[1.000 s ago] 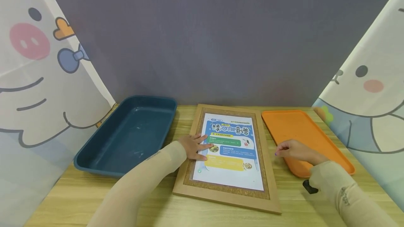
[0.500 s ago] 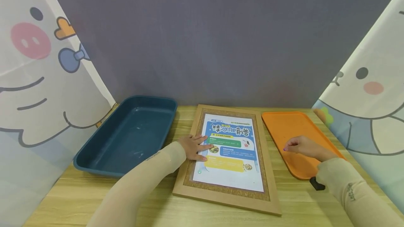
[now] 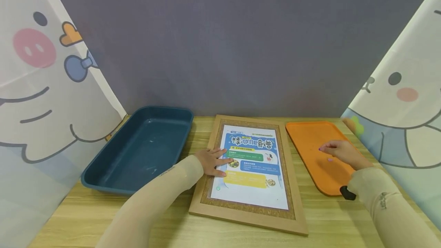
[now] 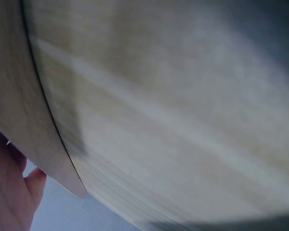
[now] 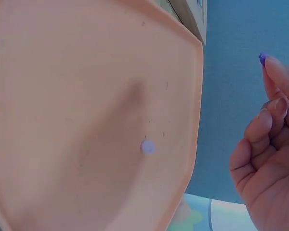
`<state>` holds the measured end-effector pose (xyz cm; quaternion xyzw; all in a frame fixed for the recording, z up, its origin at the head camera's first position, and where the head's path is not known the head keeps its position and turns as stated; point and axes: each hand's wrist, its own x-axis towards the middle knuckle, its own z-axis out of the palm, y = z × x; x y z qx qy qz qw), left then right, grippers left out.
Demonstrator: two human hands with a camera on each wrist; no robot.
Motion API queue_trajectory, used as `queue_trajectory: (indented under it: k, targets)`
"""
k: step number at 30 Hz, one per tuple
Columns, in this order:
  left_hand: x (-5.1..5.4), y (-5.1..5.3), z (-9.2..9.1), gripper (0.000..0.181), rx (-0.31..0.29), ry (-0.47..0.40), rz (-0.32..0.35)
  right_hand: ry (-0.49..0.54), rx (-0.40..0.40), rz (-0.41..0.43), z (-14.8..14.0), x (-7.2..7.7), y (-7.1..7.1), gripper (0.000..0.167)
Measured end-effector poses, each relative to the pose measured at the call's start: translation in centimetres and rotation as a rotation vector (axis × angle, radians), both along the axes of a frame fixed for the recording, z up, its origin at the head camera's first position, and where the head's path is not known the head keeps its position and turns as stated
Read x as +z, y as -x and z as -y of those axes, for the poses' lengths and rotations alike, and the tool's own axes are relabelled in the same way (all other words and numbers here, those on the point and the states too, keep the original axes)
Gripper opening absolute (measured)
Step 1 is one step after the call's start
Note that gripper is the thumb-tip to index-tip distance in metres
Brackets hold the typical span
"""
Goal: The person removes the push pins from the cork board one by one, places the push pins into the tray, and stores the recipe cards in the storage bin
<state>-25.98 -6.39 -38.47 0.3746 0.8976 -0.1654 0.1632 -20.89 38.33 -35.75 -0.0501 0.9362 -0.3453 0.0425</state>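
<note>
In the head view my left hand (image 3: pixel 208 162) rests with spread fingers on a printed sheet (image 3: pixel 249 198) that lies on a wood-framed corkboard (image 3: pixel 298 202). The frame's side edge (image 4: pixel 24 96) shows in the left wrist view, with part of the left hand (image 4: pixel 9 187) beside it. My right hand (image 3: pixel 346 154) is held above the orange tray (image 3: pixel 306 133). Its thumb and index fingertip pinch a small purple pushpin (image 5: pixel 263 58); the other fingers curl. Another, lilac pin (image 5: pixel 147 147) lies in the tray under the hand's shadow.
A deep dark blue bin (image 3: pixel 138 160) stands left of the corkboard on the wooden table (image 3: pixel 193 229). Behind runs a grey partition (image 3: pixel 220 41), and printed cartoon panels flank both sides. A black strap (image 3: pixel 348 193) hangs by the right wrist.
My right hand has moved right and away from me, from the gap beside the corkboard to over the orange tray. The lilac pin has come into view there. My left hand stays put.
</note>
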Motion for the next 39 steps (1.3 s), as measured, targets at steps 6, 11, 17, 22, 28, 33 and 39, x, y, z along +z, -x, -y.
queue_trajectory:
  k: [6,11,17,22,28,33,39]
  targets:
    - [0.0,-0.1,0.0,0.067,0.006,0.0,-0.001,-0.041,-0.019,-0.036,-0.6,0.0,0.1,0.032]
    - [0.1,-0.2,-0.1,0.067,0.008,-0.014,0.014,-0.036,-0.068,-0.007,-1.4,-0.2,-0.2,0.041]
    - [-0.3,0.0,-0.3,0.068,0.001,-0.017,0.026,0.058,-0.103,0.001,-1.9,-0.8,-0.5,0.041]
    - [-0.7,0.2,-0.1,0.068,0.004,-0.024,0.033,0.074,-0.12,0.001,-2.2,-1.3,-0.4,0.041]
    - [-0.4,0.1,-0.1,0.068,0.007,-0.029,0.033,0.036,-0.137,0.021,-2.6,-1.9,0.1,0.045]
    - [-0.2,-0.1,-0.1,0.068,0.011,-0.02,0.025,-0.043,-0.13,0.026,-3.0,-2.7,0.5,0.04]
    - [-0.4,0.2,-0.1,0.068,0.014,-0.018,0.028,-0.07,-0.095,0.045,-2.7,-2.9,0.5,0.03]
